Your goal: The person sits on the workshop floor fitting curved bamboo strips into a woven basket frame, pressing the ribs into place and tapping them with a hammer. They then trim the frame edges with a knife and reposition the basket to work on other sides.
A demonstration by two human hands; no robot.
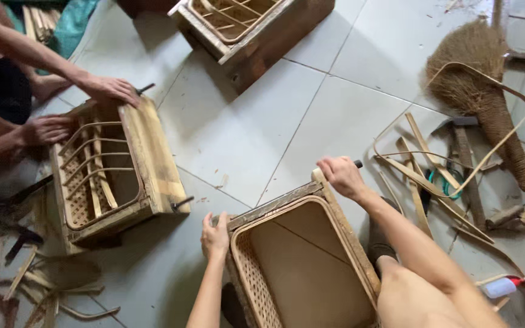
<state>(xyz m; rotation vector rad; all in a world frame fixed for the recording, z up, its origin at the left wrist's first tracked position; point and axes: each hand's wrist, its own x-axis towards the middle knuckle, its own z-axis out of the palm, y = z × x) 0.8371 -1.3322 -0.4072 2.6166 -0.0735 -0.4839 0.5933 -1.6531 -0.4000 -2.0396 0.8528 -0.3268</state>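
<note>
Tiled floor (pixel 244 121), seen from above. A woven rattan basket (pixel 302 267) is seated inside a wooden frame mould (pixel 274 206), directly in front of the person. The left hand (pixel 215 235) is closed over the near-left corner of the mould, fingers wrapped on the wood. The right hand (pixel 343 176) is clamped on the far-right corner, by a dark bolt end (pixel 358 163) that projects beside the knuckles.

A second wooden mould (pixel 147 158) with bent rattan ribs (pixel 92 152) lies to the left, tipped on its side. It is handled by a co-worker: one hand (pixel 112 88) is laid flat on its top edge, the other hand (pixel 47 129) is held at its left side; whether anything is gripped there cannot be told. A third mould (pixel 256 30) is set at the top of the view.

To the right, loose rattan strips (pixel 445 164), a hammer (pixel 463 152) and a coir broom (pixel 487 85) are scattered. A small glue bottle (pixel 505 285) lies near the right knee
</note>
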